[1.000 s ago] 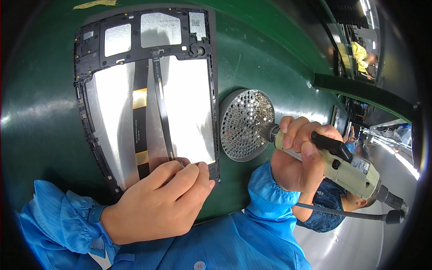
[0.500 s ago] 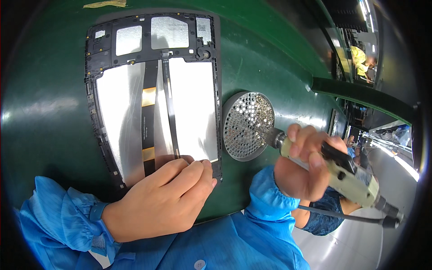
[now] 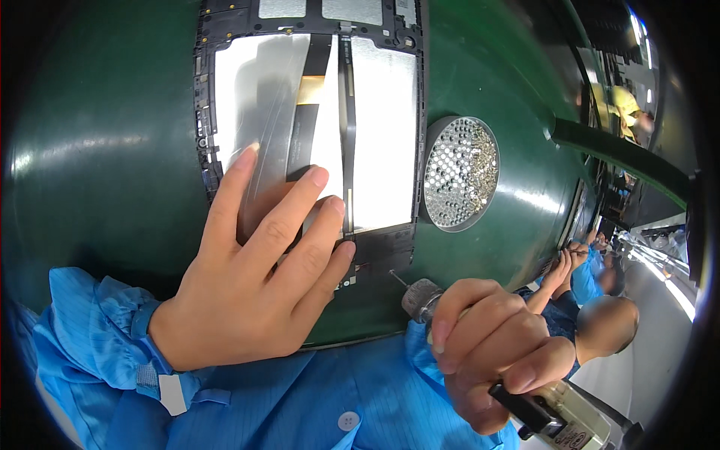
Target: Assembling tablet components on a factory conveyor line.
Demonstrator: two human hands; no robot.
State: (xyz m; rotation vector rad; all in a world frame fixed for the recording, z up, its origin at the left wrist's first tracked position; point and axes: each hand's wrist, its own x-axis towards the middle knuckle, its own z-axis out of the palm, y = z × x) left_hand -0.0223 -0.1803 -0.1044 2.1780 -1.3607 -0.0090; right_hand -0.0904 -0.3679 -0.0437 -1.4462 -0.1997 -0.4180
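Note:
A tablet frame [image 3: 418, 150] of black plastic with shiny metal panels lies on the green table, its top edge running out of the picture. Across its lower part rests my left hand [image 3: 262, 270], fingers spread flat over the metal and the dark strip down the middle. My right hand [image 3: 495, 337] is wrapped round a pale electric screwdriver [image 3: 574, 420] with a black lever. The screwdriver's thin bit points at the frame's lower right corner; I cannot tell whether it touches. To the right of the frame sits a round perforated dish [image 3: 450, 176] with many small screws heaped on its right side.
The green table [image 3: 97, 172] spreads around the frame. A dark green bar [image 3: 622, 154] crosses at the right. Beyond the table's right side, co-workers in blue [image 3: 587, 277] and yellow [image 3: 624, 101] are seen, one with hands near the table edge.
My left hand has gone from bunched fingers to spread ones. The screwdriver has swung from the screw dish down to the frame's lower corner. Frame and dish appear higher and further right in view.

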